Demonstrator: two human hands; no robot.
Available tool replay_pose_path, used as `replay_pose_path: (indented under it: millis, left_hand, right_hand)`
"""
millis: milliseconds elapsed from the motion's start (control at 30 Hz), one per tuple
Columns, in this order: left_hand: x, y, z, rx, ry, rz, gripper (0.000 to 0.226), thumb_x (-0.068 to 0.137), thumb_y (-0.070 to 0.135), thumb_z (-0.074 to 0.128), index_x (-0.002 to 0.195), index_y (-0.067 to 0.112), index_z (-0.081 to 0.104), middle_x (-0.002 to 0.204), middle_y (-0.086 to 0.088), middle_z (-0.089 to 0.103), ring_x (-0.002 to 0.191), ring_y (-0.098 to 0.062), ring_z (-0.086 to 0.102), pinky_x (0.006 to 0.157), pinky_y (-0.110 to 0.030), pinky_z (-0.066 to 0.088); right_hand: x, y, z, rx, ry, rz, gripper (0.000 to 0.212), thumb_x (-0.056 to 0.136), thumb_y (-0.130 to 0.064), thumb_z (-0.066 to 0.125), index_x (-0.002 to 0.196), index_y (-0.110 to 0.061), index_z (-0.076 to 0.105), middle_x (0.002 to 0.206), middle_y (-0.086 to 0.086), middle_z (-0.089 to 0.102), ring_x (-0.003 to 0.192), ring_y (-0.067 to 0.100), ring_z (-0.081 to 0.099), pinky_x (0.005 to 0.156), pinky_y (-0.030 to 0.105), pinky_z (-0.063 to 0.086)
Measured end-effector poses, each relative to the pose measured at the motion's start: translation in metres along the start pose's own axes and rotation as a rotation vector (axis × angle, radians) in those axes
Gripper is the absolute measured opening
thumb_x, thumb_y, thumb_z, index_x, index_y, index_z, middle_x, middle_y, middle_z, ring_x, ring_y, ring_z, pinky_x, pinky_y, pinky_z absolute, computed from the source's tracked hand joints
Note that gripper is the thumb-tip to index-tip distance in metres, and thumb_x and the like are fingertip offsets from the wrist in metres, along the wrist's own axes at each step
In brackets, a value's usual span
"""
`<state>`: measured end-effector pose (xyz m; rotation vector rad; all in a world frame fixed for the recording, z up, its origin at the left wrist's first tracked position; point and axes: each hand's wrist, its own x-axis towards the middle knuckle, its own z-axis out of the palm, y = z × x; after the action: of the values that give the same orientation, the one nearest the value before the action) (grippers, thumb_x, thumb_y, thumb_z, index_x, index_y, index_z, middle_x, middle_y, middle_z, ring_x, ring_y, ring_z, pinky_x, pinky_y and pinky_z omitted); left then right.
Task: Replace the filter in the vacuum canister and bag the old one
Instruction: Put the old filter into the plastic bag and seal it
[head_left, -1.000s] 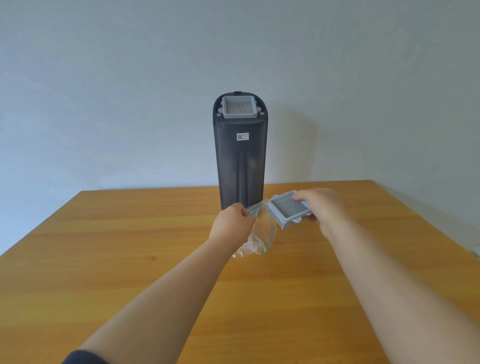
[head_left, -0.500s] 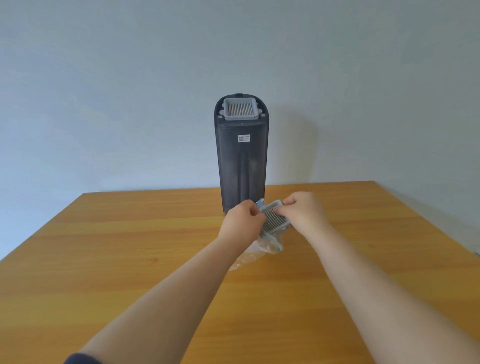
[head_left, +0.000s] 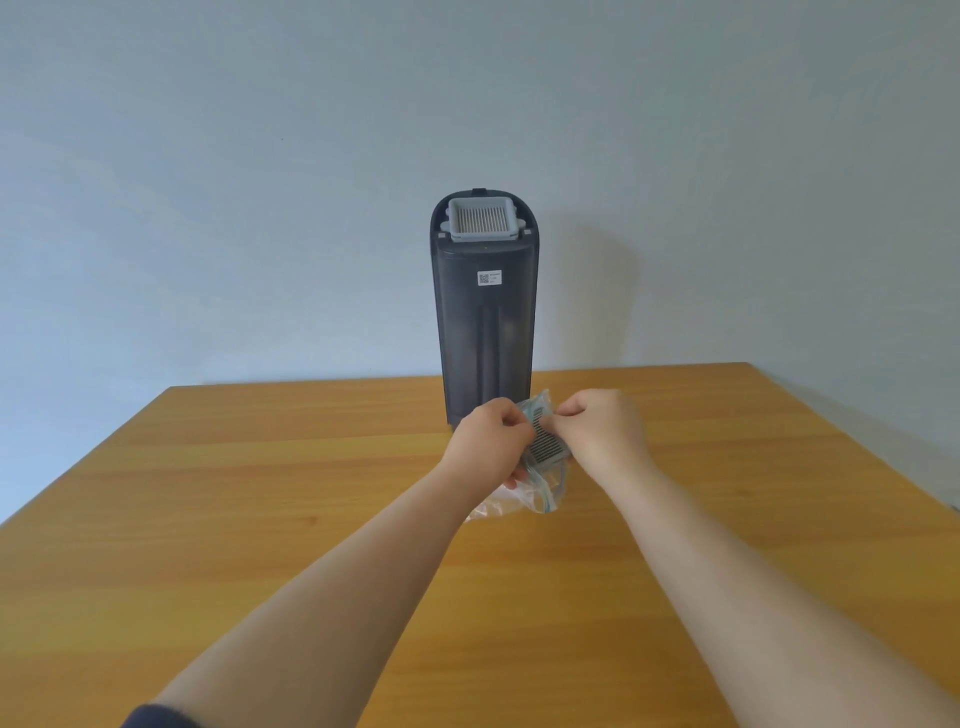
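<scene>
A tall dark grey vacuum canister (head_left: 485, 332) stands upright at the far edge of the wooden table (head_left: 260, 519). A light grey pleated filter (head_left: 483, 219) sits in its top opening. In front of the canister I hold a clear plastic zip bag (head_left: 540, 493) just above the table. A second grey pleated filter (head_left: 546, 441) is mostly inside the bag, between my hands. My left hand (head_left: 485, 441) pinches the bag's left side. My right hand (head_left: 605, 434) pinches the bag's top edge at the filter; whether it also grips the filter is hidden.
A plain pale wall rises right behind the table's far edge. The table's right edge slants down toward the lower right. Bare wood surrounds the canister on both sides and lies under my forearms.
My right hand has moved left and pushed the loose filter from outside the bag's mouth down into the bag. Both hands have come close together at the bag's top.
</scene>
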<state>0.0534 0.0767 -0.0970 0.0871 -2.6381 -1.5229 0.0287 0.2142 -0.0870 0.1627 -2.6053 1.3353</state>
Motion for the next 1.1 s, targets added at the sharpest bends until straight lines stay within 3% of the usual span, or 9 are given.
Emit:
replay_pose_path:
  millis: [267, 433, 533, 633, 700, 767, 867, 967, 1100]
  left_hand:
    - [0.007, 0.003, -0.004, -0.165, 0.103, -0.029, 0.010, 0.097, 0.011, 0.049, 0.094, 0.009, 0.058, 0.069, -0.009, 0.068, 0.049, -0.019, 0.064, 0.058, -0.034, 0.060]
    - [0.011, -0.002, -0.009, -0.318, 0.159, -0.145, 0.011, 0.093, 0.007, 0.048, 0.096, 0.009, 0.058, 0.062, -0.006, 0.067, 0.056, -0.023, 0.070, 0.076, -0.050, 0.062]
    - [0.012, -0.005, -0.012, -0.419, 0.162, -0.212, 0.015, 0.089, 0.004, 0.049, 0.100, 0.006, 0.058, 0.053, -0.004, 0.068, 0.057, -0.026, 0.072, 0.077, -0.049, 0.062]
    - [0.012, -0.004, -0.013, -0.458, 0.158, -0.251, 0.010, 0.091, 0.005, 0.053, 0.099, 0.008, 0.058, 0.064, -0.008, 0.068, 0.058, -0.024, 0.073, 0.067, -0.040, 0.064]
    - [0.013, -0.004, -0.012, -0.467, 0.159, -0.253, 0.009, 0.092, 0.008, 0.055, 0.100, 0.007, 0.059, 0.072, -0.010, 0.066, 0.058, -0.022, 0.072, 0.063, -0.037, 0.064]
    - [0.013, -0.006, -0.011, -0.440, 0.166, -0.255, 0.011, 0.092, 0.011, 0.056, 0.101, 0.007, 0.060, 0.075, -0.009, 0.066, 0.059, -0.022, 0.071, 0.071, -0.042, 0.064]
    - [0.013, -0.009, -0.011, -0.208, 0.222, -0.220, 0.007, 0.091, 0.015, 0.054, 0.091, 0.013, 0.061, 0.074, -0.006, 0.066, 0.063, -0.021, 0.064, 0.074, -0.043, 0.062]
    - [0.007, -0.013, -0.014, 0.011, 0.315, -0.173, 0.012, 0.090, 0.013, 0.047, 0.081, 0.014, 0.054, 0.077, -0.004, 0.060, 0.066, -0.021, 0.053, 0.062, -0.035, 0.047]
    - [0.010, -0.020, -0.025, 0.020, 0.311, -0.265, 0.032, 0.097, 0.015, 0.037, 0.121, 0.012, 0.058, 0.118, -0.010, 0.064, 0.102, -0.031, 0.060, 0.075, -0.036, 0.047]
  right_hand:
    - [-0.003, -0.006, 0.006, -0.052, -0.251, 0.026, 0.029, 0.087, -0.018, 0.063, 0.059, -0.017, 0.066, 0.061, 0.003, 0.063, 0.055, 0.018, 0.055, 0.045, 0.022, 0.036]
    - [0.000, 0.001, 0.003, 0.022, -0.246, 0.060, 0.020, 0.091, -0.020, 0.062, 0.075, -0.015, 0.073, 0.078, 0.003, 0.072, 0.075, 0.023, 0.065, 0.063, 0.029, 0.048]
    - [0.002, 0.004, -0.006, 0.054, -0.201, 0.083, 0.033, 0.086, -0.036, 0.065, 0.076, -0.007, 0.075, 0.066, 0.012, 0.064, 0.065, 0.028, 0.060, 0.066, 0.033, 0.049]
    - [0.002, 0.005, -0.020, 0.068, -0.415, 0.130, 0.045, 0.078, -0.059, 0.067, 0.076, -0.014, 0.076, 0.048, -0.004, 0.057, 0.047, 0.013, 0.055, 0.058, 0.028, 0.048]
    - [0.001, 0.004, -0.024, 0.017, -0.579, 0.130, 0.048, 0.073, -0.063, 0.071, 0.085, -0.017, 0.076, 0.058, -0.006, 0.069, 0.054, 0.010, 0.065, 0.061, 0.029, 0.050]
    - [0.003, 0.006, -0.025, -0.026, -0.657, 0.120, 0.034, 0.074, -0.047, 0.079, 0.090, -0.018, 0.075, 0.074, -0.005, 0.077, 0.070, 0.015, 0.074, 0.069, 0.032, 0.053]
    - [0.006, 0.008, -0.024, -0.038, -0.566, 0.090, 0.013, 0.079, -0.031, 0.079, 0.084, -0.019, 0.077, 0.079, -0.006, 0.078, 0.083, 0.018, 0.074, 0.081, 0.035, 0.057]
    - [0.009, 0.004, -0.025, 0.008, -0.441, 0.042, 0.016, 0.082, -0.031, 0.075, 0.075, -0.018, 0.079, 0.079, -0.005, 0.077, 0.085, 0.015, 0.071, 0.088, 0.039, 0.055]
    - [0.008, -0.012, -0.032, -0.007, -0.404, -0.063, 0.030, 0.080, -0.050, 0.070, 0.068, -0.024, 0.077, 0.082, -0.013, 0.075, 0.089, 0.005, 0.066, 0.080, 0.032, 0.048]
